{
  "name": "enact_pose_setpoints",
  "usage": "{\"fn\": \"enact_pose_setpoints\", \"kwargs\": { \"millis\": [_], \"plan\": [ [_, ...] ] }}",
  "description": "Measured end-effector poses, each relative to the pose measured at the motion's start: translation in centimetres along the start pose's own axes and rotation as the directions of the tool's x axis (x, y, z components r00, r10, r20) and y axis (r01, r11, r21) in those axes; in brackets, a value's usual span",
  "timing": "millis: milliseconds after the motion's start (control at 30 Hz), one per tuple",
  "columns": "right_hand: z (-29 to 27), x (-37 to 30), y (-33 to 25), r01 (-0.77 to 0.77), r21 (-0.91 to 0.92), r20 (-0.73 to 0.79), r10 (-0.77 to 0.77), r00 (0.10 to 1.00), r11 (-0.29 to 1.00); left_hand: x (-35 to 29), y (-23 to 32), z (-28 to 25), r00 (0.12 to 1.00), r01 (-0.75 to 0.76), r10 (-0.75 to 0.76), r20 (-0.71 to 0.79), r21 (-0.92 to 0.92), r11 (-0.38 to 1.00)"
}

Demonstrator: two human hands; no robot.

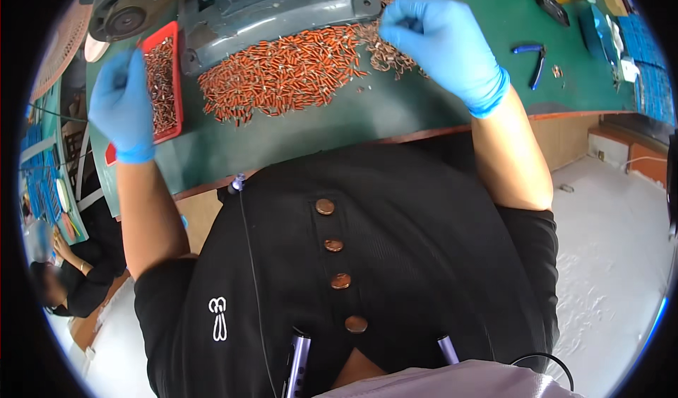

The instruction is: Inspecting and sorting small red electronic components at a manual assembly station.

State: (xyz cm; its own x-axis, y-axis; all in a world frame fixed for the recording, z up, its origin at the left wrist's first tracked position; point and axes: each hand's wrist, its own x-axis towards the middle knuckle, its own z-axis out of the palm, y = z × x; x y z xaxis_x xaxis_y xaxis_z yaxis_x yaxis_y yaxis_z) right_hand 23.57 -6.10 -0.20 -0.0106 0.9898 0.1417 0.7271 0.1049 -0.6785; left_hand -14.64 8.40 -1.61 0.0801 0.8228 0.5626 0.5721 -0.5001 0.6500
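Observation:
Both my hands wear blue gloves. My left hand (123,108) hovers at the left edge of a red tray (176,80), its fingers curled together; anything they pinch is too small to make out. Small metal pieces (161,91) fill that tray. At the right, my right hand (448,52) is closed, fingertips bent in, over a loose heap of small brownish metal pieces (385,53). What it may hold is hidden. Between my hands a wide pile of small orange cylindrical parts with metal ends (282,76) lies on the green tabletop (339,122).
Behind the orange pile stands a grey-blue machine base (282,20), with a dark machine part (131,16) to its left. Blue-handled pliers (538,62) lie at the right, near a black tool (553,8). Another person (78,278) sits at the far left.

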Motion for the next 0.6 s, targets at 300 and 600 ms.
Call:
{"fn": "enact_pose_setpoints", "kwargs": {
  "millis": [300, 600],
  "plan": [
    [1.5, -5.3, 1.3, 0.004, -0.255, 0.046, 0.008, 0.999, 0.967, -2.7, -3.2, -3.4, 0.956, 0.162, -0.202, 0.215, 0.187, 0.969],
    [2.9, -5.5, 0.7, 0.078, -0.294, -0.07, -0.102, 0.992, 0.953, -4.0, 7.5, 4.1, 0.9, -0.015, 0.044, 0.434, -0.07, 0.997]
  ]
}}
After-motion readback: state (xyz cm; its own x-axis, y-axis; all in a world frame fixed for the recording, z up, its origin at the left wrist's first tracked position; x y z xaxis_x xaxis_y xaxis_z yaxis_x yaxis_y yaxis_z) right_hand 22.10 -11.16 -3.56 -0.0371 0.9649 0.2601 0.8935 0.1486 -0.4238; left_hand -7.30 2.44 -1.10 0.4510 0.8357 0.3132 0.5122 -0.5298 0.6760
